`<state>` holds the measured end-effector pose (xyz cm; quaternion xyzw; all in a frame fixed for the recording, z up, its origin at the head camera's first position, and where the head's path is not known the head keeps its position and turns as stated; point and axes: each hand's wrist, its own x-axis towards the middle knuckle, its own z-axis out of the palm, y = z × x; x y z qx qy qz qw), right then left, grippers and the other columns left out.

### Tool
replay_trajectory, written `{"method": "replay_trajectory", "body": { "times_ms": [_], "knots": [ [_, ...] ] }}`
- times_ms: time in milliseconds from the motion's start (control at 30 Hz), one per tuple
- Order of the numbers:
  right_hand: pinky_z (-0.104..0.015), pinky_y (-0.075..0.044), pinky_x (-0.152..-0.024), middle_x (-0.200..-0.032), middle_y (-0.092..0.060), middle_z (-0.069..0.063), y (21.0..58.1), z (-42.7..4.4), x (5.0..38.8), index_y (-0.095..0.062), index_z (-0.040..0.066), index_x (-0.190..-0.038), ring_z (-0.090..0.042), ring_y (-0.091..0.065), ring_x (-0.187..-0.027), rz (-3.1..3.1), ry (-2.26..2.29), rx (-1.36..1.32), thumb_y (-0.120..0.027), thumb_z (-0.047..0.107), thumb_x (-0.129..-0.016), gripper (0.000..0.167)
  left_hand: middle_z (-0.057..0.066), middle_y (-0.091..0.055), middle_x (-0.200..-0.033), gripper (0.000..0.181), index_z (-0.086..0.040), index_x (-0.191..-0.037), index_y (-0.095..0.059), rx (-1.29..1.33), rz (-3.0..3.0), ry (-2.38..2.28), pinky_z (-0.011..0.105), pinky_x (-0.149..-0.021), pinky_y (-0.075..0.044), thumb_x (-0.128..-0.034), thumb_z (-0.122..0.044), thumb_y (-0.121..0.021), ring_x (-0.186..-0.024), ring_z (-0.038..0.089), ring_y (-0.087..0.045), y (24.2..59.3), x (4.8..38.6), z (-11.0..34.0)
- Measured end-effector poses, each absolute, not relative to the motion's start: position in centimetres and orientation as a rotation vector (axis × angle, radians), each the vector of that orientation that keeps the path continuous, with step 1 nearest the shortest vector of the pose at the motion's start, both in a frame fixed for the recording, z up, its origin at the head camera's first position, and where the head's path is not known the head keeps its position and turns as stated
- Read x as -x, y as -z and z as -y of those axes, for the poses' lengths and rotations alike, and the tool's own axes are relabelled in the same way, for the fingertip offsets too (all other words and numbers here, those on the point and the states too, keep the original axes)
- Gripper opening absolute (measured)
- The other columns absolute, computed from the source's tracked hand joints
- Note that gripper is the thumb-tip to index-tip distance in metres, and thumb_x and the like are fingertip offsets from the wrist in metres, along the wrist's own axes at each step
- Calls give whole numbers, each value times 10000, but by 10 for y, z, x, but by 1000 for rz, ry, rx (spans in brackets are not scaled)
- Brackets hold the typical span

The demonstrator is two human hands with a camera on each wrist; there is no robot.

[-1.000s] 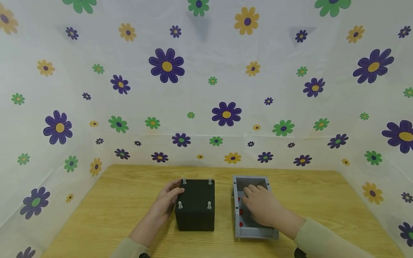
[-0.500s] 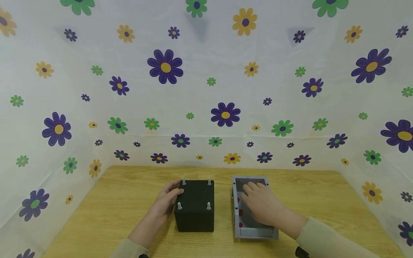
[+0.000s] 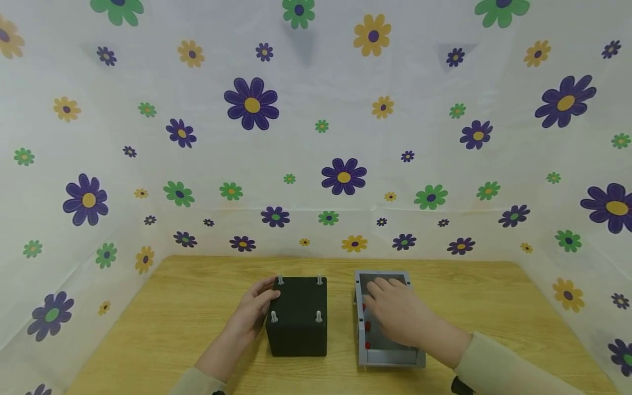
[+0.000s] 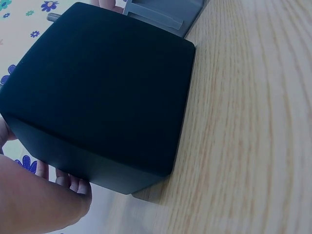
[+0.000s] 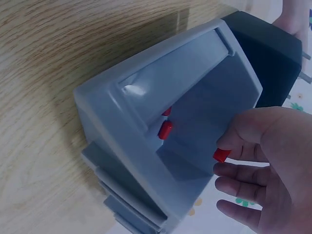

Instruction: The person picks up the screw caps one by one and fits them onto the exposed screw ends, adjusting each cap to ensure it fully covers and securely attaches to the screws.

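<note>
My left hand (image 3: 253,308) grips the far left corner of a black box (image 3: 298,337), its thumb on the top edge and fingers down the side. Upright metal threaded studs (image 3: 319,316) stand at the corners of the box's top. Inside a grey bin (image 3: 391,357), right of the box, lie small red pieces (image 3: 367,326), rounded like little cylinders. My right hand (image 3: 400,312) reaches into this bin. In the right wrist view, its thumb and index finger pinch a red piece (image 5: 222,155); two others (image 5: 165,130) lie on the bin floor.
Both containers stand on a wood-grain table (image 3: 197,291), with a gap between them. A white curtain (image 3: 306,148) printed with flowers encloses the back and both sides.
Within the bin, my right hand has shifted slightly left. The left hand, black box and bin hold their places; the whole head view has drifted slightly.
</note>
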<state>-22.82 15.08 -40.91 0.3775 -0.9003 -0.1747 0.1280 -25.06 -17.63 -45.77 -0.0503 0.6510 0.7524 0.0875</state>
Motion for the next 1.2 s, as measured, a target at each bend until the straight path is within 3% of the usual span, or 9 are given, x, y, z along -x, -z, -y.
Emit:
{"method": "replay_trajectory", "body": {
  "times_ms": [433,900,1200],
  "knots": [
    [-340,-557,-862,-1114,-685,-34,401,-146,225,-727,135,-1068,-196,-593,-994,2597,500,-1104,-856,307,-872,292,87,-537,-1387,561,23,-1525,-446,153,-1942,-2248,164,-910,-527,-991,-66,-593,-1053,43,-629,460,252,177],
    [-349,-573,-879,-1079,-663,-40,392,-145,222,-688,141,-1036,-203,-618,-1015,2498,476,-1112,-828,293,-882,257,85,-533,-1404,562,8,-1523,-456,166,-1952,-2239,170,-913,-515,-988,-79,-604,-1060,51,-622,459,251,177],
    [-369,-564,-1016,-1217,-688,-62,381,-137,216,-712,91,-1248,-221,-634,-1155,2553,530,-1125,-842,388,-882,489,89,-520,-1421,540,-7,-1513,-464,164,-1954,-2225,178,-928,-510,-995,-81,-599,-1081,59,-616,460,251,178]
  ]
}}
